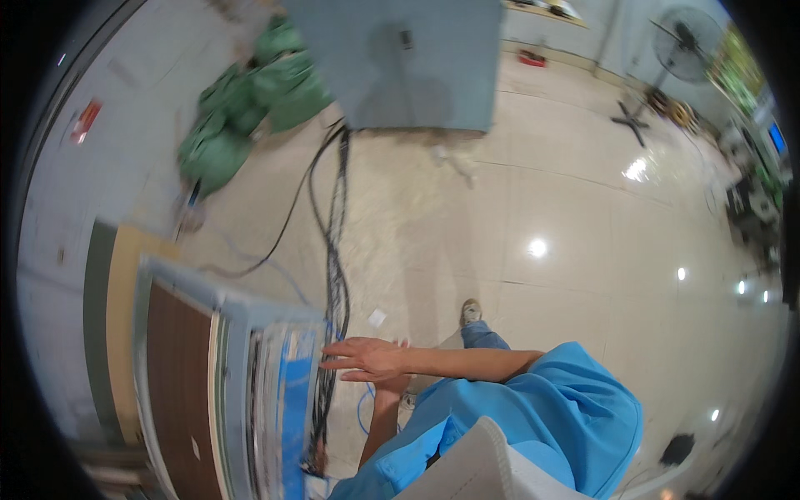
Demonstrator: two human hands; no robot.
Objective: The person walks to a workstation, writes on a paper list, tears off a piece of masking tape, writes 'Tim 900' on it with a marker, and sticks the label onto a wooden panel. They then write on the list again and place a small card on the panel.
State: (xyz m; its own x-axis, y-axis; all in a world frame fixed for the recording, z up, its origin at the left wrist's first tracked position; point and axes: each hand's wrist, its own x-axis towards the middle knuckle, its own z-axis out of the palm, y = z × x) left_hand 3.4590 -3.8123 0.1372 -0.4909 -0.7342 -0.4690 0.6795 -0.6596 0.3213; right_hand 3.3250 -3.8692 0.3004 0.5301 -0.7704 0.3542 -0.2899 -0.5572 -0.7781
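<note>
My right hand [367,359] reaches across to the left, its fingers stretched out and apart, with nothing seen in them. Its fingertips come close to the near right side of a grey metal frame [237,304]; whether they touch it cannot be made out. My left hand [393,384] is under the right one, mostly covered, and its fingers are hidden. Upright sheets stand in the frame, among them a brown panel [179,375] and a blue sheet [295,408]. Beside the fingertips a bundle of black cables [335,250] runs along the floor.
A large grey cabinet [417,75] stands ahead, where the cables end. Green sacks [242,108] are piled at the far left against a pale wall. A standing fan [685,37] and several machines [750,208] line the right side. White scrap [377,317] lies on the tiles.
</note>
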